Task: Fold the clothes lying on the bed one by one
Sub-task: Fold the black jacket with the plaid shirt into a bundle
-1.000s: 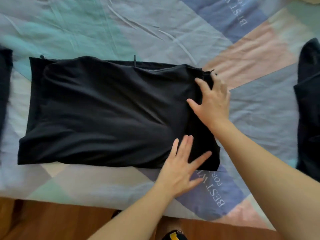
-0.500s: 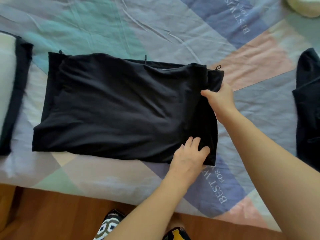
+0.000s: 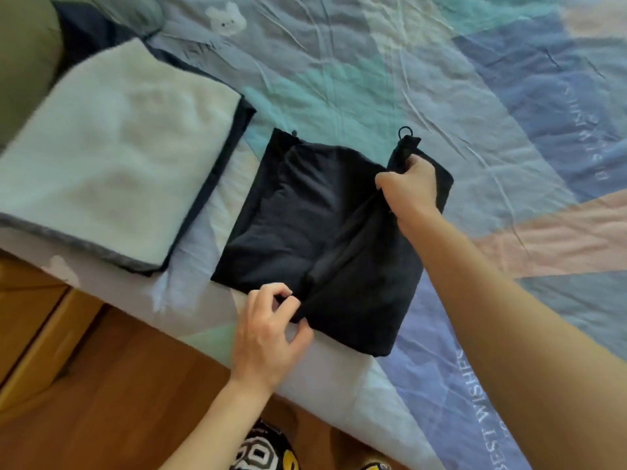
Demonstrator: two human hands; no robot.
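The black garment lies folded on the bed, near its near edge. The left hand pinches the fold's near edge; the right hand grips its far edge (a small loop sticks up just beyond). To the left sits a folded white fleece.
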